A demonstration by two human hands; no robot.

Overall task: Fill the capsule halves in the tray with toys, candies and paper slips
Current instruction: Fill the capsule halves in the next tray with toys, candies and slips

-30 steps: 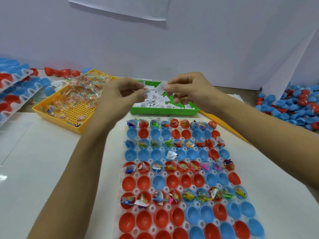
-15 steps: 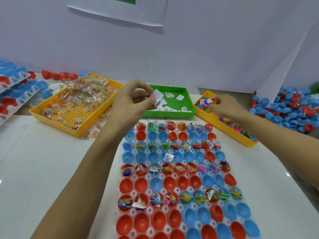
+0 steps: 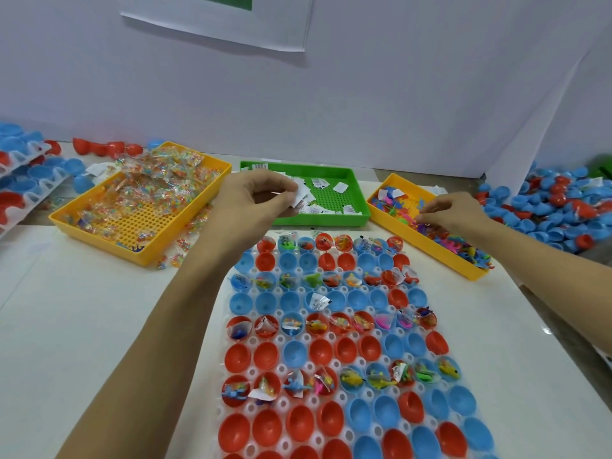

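Note:
A white tray point(image 3: 337, 364) of red and blue capsule halves lies in front of me; alternate rows hold small toys, candies and slips, the rows between are bare. My left hand point(image 3: 255, 202) hovers above the tray's far left corner and pinches a white paper slip point(image 3: 302, 193). My right hand point(image 3: 452, 215) reaches into the yellow toy bin point(image 3: 427, 246) at the right, fingertips curled down among the small coloured toys point(image 3: 463, 250). What those fingers hold is hidden.
A green bin point(image 3: 331, 220) with paper slips sits behind the tray. A yellow bin point(image 3: 99, 226) of wrapped candies stands at the left, some spilled beside it. Loose capsule halves point(image 3: 556, 207) pile at the right; stacked trays point(image 3: 23, 180) stand at the far left.
My hands, together over the green bin a second ago, have parted. The right hand moved right into the toy bin; the left kept the slip and stayed near the tray's far left corner.

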